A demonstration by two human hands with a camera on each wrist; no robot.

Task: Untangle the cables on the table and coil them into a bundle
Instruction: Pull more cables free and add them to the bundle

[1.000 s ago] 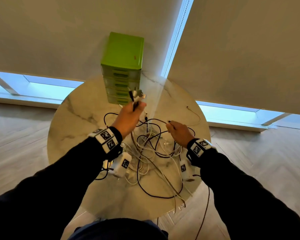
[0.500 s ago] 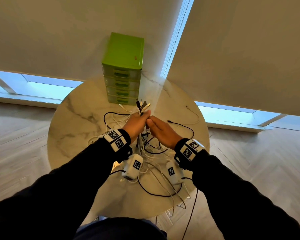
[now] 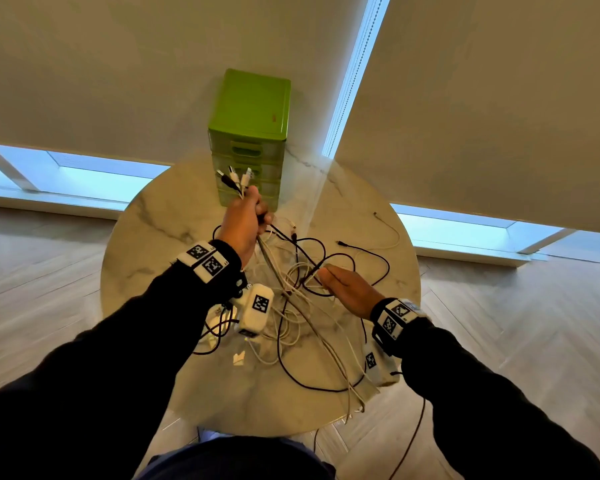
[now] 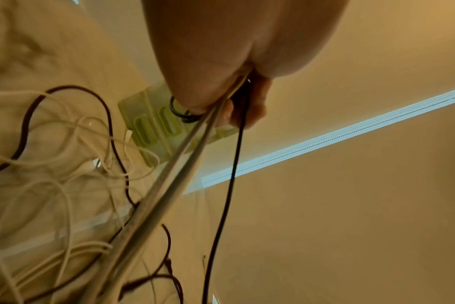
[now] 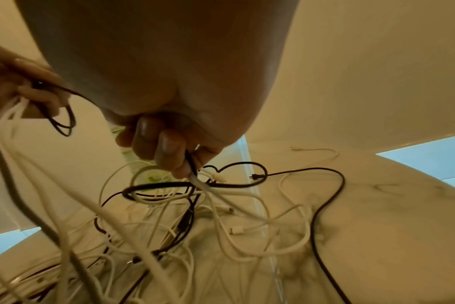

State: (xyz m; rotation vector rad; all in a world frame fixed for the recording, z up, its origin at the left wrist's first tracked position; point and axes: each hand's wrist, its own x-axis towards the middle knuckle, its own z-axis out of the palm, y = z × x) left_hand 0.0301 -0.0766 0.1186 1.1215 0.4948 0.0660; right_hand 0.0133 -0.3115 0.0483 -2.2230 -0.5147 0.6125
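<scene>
A tangle of black and white cables (image 3: 302, 306) lies in the middle of the round marble table (image 3: 146, 244). My left hand (image 3: 245, 220) is raised over the far part of the table and grips a bunch of cable ends; their plugs (image 3: 236, 178) stick up above the fist. Taut strands (image 4: 169, 185) run from that fist (image 4: 244, 111) down into the heap. My right hand (image 3: 343, 287) hovers low over the tangle's right side. In the right wrist view its fingers (image 5: 174, 156) pinch a black and a white cable just above the heap.
A green drawer unit (image 3: 250, 133) stands at the table's far edge, right behind my left hand. A loose white cable (image 3: 392, 237) and a black cable end (image 3: 342, 243) lie far right. Several strands hang over the near edge (image 3: 354, 407). Wooden floor surrounds the table.
The hands met half a second ago. Now my left hand has risen toward the drawers with the cable ends, and my right has pulled back to the right, low over the tangle.
</scene>
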